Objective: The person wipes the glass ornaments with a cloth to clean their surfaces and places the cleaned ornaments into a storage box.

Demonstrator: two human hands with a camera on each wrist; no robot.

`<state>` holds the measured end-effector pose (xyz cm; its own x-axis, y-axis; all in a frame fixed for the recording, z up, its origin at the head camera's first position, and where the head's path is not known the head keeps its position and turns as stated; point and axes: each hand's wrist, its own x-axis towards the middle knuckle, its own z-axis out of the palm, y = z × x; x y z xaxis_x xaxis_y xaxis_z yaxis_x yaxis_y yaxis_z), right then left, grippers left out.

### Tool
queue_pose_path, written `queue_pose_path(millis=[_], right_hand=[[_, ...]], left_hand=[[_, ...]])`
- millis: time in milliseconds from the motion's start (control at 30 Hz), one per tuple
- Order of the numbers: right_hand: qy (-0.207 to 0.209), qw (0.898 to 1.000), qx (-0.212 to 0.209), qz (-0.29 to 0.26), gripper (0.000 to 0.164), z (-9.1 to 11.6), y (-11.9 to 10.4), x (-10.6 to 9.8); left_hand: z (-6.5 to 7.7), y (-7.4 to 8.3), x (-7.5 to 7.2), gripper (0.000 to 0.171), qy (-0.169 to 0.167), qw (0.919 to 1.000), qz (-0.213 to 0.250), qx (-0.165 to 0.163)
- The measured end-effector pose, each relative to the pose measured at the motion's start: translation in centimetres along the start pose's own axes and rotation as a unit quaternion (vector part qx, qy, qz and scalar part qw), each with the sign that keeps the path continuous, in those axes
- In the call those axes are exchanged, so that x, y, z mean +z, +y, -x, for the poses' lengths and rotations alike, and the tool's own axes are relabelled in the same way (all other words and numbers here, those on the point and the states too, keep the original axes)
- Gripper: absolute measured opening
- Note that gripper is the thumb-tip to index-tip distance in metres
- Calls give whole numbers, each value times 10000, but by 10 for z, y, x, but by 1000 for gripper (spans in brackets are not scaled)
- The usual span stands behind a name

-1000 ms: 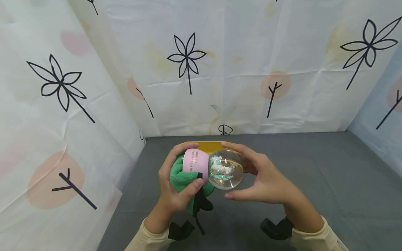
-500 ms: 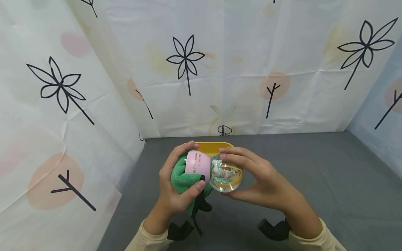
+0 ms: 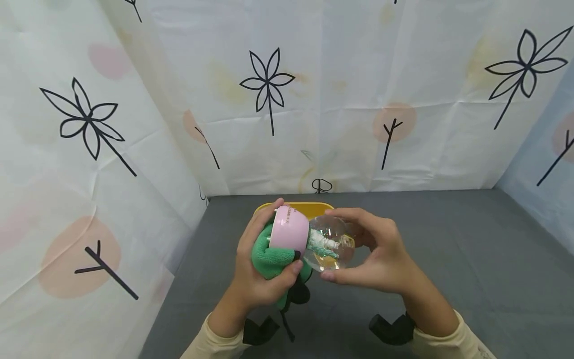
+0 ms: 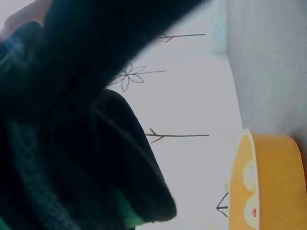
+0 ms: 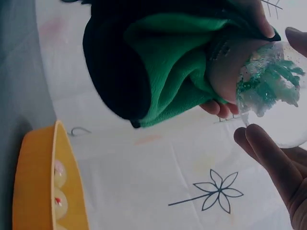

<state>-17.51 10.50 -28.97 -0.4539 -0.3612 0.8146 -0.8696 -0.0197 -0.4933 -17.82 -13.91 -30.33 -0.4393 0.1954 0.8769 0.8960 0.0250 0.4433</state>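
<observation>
Held on its side between both hands is a snow globe with a pink base (image 3: 290,230) and a clear glass ball (image 3: 331,257) around white and green figures. My left hand (image 3: 257,284) grips the pink base through a green cloth (image 3: 273,259) with black trim. In the right wrist view the cloth (image 5: 177,67) hangs loosely folded off the base. My right hand (image 3: 376,254) holds the glass ball, thumb below and fingers above and behind. Dark fabric (image 4: 129,163) fills much of the left wrist view and hides the left hand's grip.
Behind the hands a yellow container (image 3: 309,209) stands on the grey tabletop (image 3: 448,249). Round pale shapes with red marks (image 5: 60,203) show against its inner side; I cannot tell whether they are printed. A white patterned sheet (image 3: 350,99) encloses the back and sides.
The snow globe has shifted slightly right and rolled, so its base lettering has turned toward the top. My right fingers slid over the ball, then moved back to its far side.
</observation>
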Motion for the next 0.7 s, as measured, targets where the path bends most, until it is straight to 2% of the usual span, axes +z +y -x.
queue_pose_path(millis=[133, 300, 500, 700], right_hand=[[163, 9971, 713, -197, 71, 2, -1, -1], [286, 9856, 1576, -532, 61, 2, -1, 0], [455, 9789, 1728, -992, 55, 0, 3, 0], [909, 9756, 1705, -1041, 55, -2, 4, -7]], left_hand=[[2, -3, 3, 83, 52, 9993, -370, -54], [2, -5, 2, 90, 114, 9969, -762, -162], [0, -9, -2, 91, 195, 9969, -751, -123], [3, -13, -7, 92, 161, 9963, -731, -430]])
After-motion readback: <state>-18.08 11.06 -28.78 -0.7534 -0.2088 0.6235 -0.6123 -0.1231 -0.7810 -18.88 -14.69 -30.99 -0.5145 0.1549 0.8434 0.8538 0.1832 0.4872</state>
